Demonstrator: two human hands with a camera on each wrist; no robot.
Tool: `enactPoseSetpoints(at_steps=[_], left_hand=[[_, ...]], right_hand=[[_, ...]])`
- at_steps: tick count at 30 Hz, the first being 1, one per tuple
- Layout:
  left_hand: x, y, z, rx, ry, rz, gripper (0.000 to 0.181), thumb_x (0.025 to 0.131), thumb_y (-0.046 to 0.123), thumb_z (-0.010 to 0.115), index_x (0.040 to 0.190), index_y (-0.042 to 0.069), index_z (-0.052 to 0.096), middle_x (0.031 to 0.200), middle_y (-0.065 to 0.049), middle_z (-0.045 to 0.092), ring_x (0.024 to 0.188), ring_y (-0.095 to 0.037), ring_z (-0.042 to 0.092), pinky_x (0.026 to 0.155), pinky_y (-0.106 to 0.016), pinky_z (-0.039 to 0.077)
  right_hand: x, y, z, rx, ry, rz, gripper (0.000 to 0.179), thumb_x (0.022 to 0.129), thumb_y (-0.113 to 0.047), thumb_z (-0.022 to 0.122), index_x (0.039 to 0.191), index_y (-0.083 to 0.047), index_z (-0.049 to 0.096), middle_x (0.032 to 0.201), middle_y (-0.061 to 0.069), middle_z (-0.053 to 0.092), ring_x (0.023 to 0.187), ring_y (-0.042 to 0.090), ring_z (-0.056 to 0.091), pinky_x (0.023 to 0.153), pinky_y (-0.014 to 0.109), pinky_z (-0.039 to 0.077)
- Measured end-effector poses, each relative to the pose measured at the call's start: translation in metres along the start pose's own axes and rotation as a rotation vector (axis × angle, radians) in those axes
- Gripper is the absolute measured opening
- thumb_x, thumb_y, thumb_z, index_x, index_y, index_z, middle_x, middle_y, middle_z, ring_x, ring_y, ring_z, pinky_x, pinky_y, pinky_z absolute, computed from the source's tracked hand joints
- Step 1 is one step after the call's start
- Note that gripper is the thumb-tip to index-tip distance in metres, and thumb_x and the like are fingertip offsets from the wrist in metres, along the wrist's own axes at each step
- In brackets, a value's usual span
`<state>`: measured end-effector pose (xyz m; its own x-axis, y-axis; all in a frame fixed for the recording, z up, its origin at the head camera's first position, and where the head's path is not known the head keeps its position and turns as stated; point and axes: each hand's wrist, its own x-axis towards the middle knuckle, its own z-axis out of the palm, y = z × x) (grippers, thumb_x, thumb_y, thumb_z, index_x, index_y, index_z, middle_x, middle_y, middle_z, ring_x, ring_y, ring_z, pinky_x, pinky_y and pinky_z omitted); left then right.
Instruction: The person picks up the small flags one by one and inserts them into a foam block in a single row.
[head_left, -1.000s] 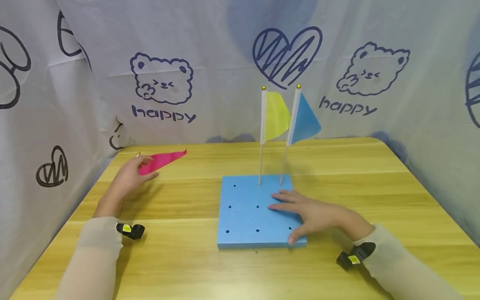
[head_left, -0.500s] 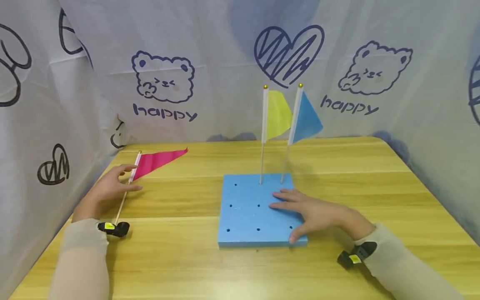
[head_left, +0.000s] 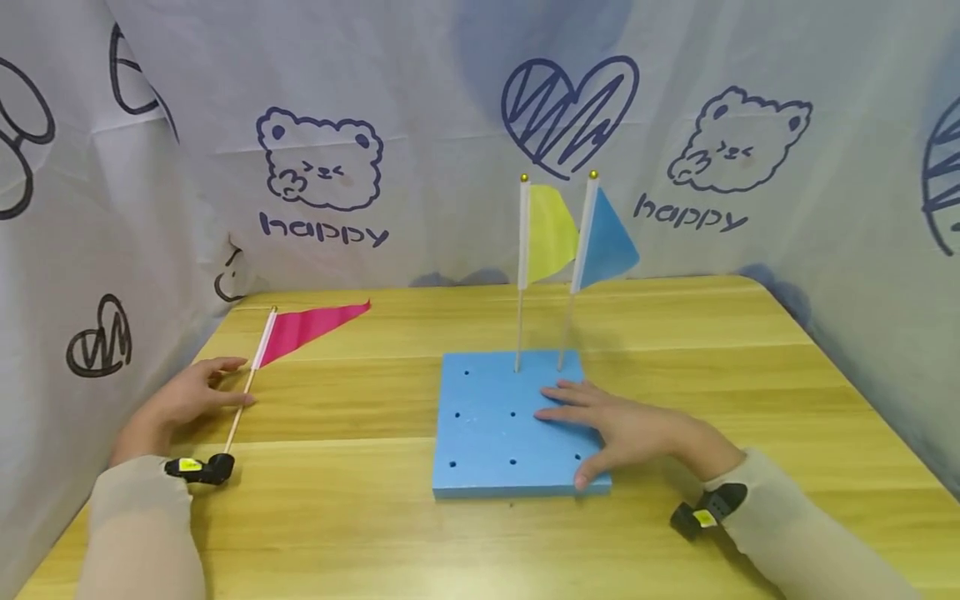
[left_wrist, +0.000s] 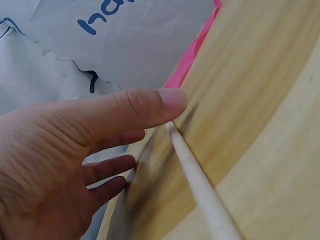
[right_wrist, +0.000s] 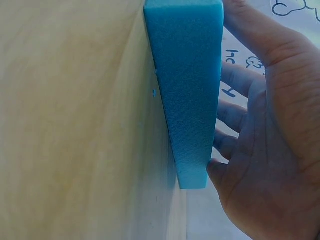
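A pink triangular flag (head_left: 303, 331) on a thin wooden stick (left_wrist: 202, 187) lies on the table at the left. My left hand (head_left: 183, 400) is at this stick, just below the cloth; the thumb crosses over it and the fingers are loosely spread, not closed round it. In the left wrist view the left hand (left_wrist: 65, 145) partly hides the stick's upper part. My right hand (head_left: 630, 429) rests with fingers spread on the right side of a blue foam block (head_left: 483, 437) with several holes. A yellow flag (head_left: 551, 237) and a blue flag (head_left: 606, 242) stand in its back row.
The wooden table (head_left: 337, 533) extends around the block. A white curtain (head_left: 442, 100) with drawn bears and hearts hangs behind the table and along both sides.
My left hand has moved away from the pink cloth, down along the stick and toward the left. The pink flag has stayed lying in place. The right hand has kept still on the block.
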<state>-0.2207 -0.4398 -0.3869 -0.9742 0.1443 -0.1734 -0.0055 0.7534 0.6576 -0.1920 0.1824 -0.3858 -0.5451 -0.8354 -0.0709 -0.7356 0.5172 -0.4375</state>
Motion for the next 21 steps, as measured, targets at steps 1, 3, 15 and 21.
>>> enactPoseSetpoints(at_steps=[1,3,15,21], left_hand=[[-0.001,-0.001,-0.001,0.007,-0.005,-0.002,0.087,0.086,0.035,0.076,0.148,-0.007,0.031,0.147,-0.039,0.024,0.133,-0.056,0.021,0.106,-0.068,0.018],[-0.003,-0.003,-0.001,0.027,-0.014,-0.005,0.086,0.087,0.034,0.075,0.148,-0.007,0.031,0.146,-0.042,0.022,0.132,-0.056,0.021,0.105,-0.069,0.018],[0.003,-0.006,-0.001,0.159,0.048,0.087,0.061,0.091,0.022,0.070,0.134,-0.014,0.048,0.136,-0.040,0.041,0.128,-0.057,0.031,0.103,-0.068,0.025],[0.005,-0.006,-0.001,0.185,0.091,0.055,0.052,0.088,0.013,0.070,0.130,-0.014,0.052,0.128,-0.042,0.047,0.115,-0.050,0.044,0.098,-0.063,0.034]], right_hand=[[0.000,0.000,0.000,-0.002,0.002,-0.002,0.094,0.076,-0.062,0.073,0.153,-0.021,0.036,0.162,0.009,0.017,0.147,0.040,0.007,0.113,0.062,0.012],[0.001,-0.001,0.000,-0.002,0.003,-0.004,0.094,0.076,-0.062,0.072,0.153,-0.021,0.036,0.162,0.009,0.017,0.147,0.039,0.007,0.113,0.062,0.011],[0.000,-0.001,-0.002,-0.009,-0.002,0.016,0.095,0.075,-0.064,0.072,0.153,-0.022,0.036,0.162,0.009,0.016,0.147,0.038,0.006,0.113,0.060,0.010],[-0.001,-0.001,-0.001,-0.004,-0.006,0.021,0.096,0.075,-0.064,0.071,0.153,-0.022,0.035,0.162,0.008,0.015,0.147,0.038,0.005,0.113,0.061,0.009]])
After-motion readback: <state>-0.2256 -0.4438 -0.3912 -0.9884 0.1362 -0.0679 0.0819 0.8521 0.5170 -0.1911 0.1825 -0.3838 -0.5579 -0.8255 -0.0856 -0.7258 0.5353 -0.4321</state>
